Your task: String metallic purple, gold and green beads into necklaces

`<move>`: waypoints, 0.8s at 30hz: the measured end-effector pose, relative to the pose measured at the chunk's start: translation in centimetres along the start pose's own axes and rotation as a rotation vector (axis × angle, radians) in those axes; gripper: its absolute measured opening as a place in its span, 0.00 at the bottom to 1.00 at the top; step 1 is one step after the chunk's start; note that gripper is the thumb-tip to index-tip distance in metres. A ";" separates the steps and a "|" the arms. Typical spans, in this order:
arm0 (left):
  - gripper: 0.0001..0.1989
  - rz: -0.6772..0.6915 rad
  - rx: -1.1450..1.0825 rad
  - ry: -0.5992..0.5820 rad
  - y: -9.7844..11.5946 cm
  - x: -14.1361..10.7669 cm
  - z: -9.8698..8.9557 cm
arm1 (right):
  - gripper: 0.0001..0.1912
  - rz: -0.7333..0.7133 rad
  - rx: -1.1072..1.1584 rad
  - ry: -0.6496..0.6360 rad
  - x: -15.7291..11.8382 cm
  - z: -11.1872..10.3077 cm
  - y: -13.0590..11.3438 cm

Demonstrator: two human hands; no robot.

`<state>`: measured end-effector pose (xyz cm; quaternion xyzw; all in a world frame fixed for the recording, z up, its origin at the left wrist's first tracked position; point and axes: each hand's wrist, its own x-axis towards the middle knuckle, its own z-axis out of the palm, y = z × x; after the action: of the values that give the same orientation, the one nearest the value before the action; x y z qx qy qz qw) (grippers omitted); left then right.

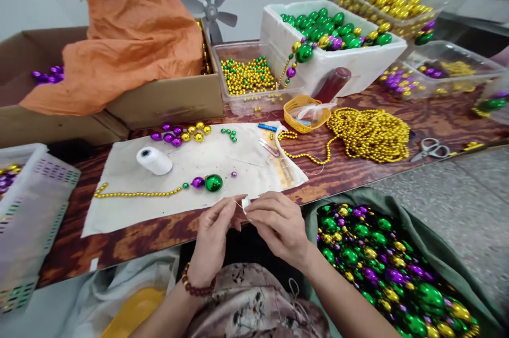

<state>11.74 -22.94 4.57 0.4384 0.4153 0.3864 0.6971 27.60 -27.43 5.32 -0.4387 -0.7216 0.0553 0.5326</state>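
Close together at the table's front edge, both hands are closed in pinches. My left hand [212,234] grips a thin thread [238,204] between thumb and fingers. A small white piece [245,203], perhaps a tag or tape, is in the fingertips of my right hand [280,227]. Beyond them on the white cloth [119,216] lies a row of small gold beads [139,194], ending in a green, a purple and a large green bead [213,183]. One tiny purple bead [234,174] rests apart. The white thread spool [157,161] lies on its side.
Loose purple beads [167,136] and a safety pin [269,148] lie on the cloth. Rightward are a yellow basket [289,115], gold bead strings [366,134] and scissors [430,149]. Behind stand a cardboard box [170,99] and a foam box [274,25]. Finished-looking strands fill a green sack [374,197].
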 end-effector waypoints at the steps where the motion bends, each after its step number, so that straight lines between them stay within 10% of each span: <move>1: 0.16 -0.025 -0.034 0.014 0.1 0.1 0.0 | 0.10 -0.017 -0.019 -0.022 -0.2 0.1 -0.2; 6: 0.16 -0.090 -0.110 0.020 0.4 -0.5 -0.4 | 0.07 -0.010 -0.001 -0.099 -1.2 0.5 -1.0; 18: 0.12 0.227 0.253 -0.027 -0.3 -2.7 -2.3 | 0.04 0.365 0.264 -0.023 -2.6 2.4 -1.2; 24: 0.17 0.119 0.214 -0.090 -0.7 -2.6 -3.2 | 0.06 0.428 0.273 -0.022 -3.2 3.2 -0.9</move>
<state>8.03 -24.62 3.69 0.5510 0.3956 0.3608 0.6401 24.66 -28.93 2.13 -0.5048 -0.6039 0.2686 0.5553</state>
